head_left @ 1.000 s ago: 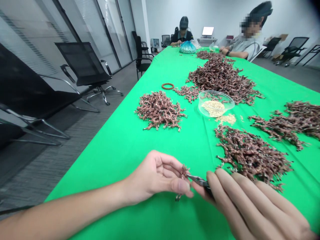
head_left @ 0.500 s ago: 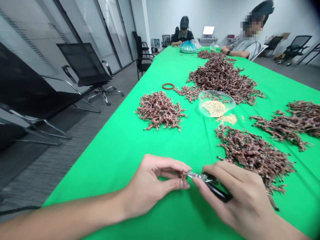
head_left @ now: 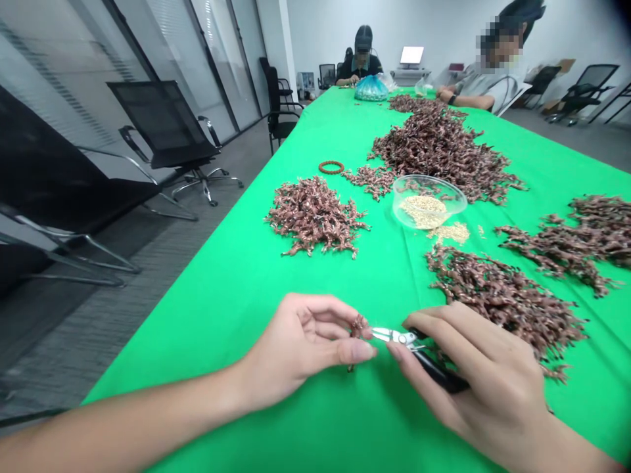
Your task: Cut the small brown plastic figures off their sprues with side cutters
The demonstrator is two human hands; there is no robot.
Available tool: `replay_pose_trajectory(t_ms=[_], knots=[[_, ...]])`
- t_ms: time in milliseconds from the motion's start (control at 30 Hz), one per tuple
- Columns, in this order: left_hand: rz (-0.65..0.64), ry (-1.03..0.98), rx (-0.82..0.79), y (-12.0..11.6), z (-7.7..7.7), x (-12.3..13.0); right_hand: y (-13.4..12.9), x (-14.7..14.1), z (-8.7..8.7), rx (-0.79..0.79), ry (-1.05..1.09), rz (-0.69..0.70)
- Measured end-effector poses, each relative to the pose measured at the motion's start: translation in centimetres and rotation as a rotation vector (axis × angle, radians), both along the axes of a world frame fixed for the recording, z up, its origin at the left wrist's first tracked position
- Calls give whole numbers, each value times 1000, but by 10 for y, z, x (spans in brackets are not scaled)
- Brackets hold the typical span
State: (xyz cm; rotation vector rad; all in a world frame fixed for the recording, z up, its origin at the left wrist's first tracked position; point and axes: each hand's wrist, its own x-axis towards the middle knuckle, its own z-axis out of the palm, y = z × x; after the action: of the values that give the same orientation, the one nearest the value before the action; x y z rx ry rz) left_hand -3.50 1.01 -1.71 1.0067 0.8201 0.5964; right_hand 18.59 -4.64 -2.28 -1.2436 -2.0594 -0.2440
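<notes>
The person's left hand (head_left: 300, 348) is curled, with thumb and fingertips pinching a small copper-coloured branched sprig (head_left: 359, 326) that hangs down past the fingers. The right hand (head_left: 483, 374) is closed around a pair of small pliers (head_left: 424, 355), which have black handles and bright metal tips, and the tips point left, just beside the sprig. Both hands are low over the near edge of the table (head_left: 197, 368), which is covered in bright green cloth. A loose heap of the same sprigs (head_left: 503, 295) lies just beyond the right hand, another (head_left: 313, 217) sits farther off to the left, a third (head_left: 586, 240) lies at the right edge, and the largest (head_left: 434, 154) spreads across the far middle. Between them stands a transparent plastic bowl (head_left: 428, 202) holding pale grains, with more grains (head_left: 448, 232) spilled beside it. A brown beaded bracelet (head_left: 330, 167) lies on the cloth. Two co-workers (head_left: 473, 92) sit at the far end, near a blue plastic bag (head_left: 371, 89).
</notes>
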Motion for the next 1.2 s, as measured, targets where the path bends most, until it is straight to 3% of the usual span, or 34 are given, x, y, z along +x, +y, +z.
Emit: replay_pose_trajectory(t_ms=[167,267,733,900,1200], knots=[[-19,-66,-95,0,2,0,-1,8,-1,395,-272,0],[-78,-112,-141,-1,4,0,-1,9,4,493,-331,66],[-137,-157,-218,0,8,1,-11,4,21,454,-440,76],[-163,-132,-210,1,10,0,-10,8,25,470,-550,152],[-90,-79,-113,-5,0,1,-11,5,1,422,-338,57]])
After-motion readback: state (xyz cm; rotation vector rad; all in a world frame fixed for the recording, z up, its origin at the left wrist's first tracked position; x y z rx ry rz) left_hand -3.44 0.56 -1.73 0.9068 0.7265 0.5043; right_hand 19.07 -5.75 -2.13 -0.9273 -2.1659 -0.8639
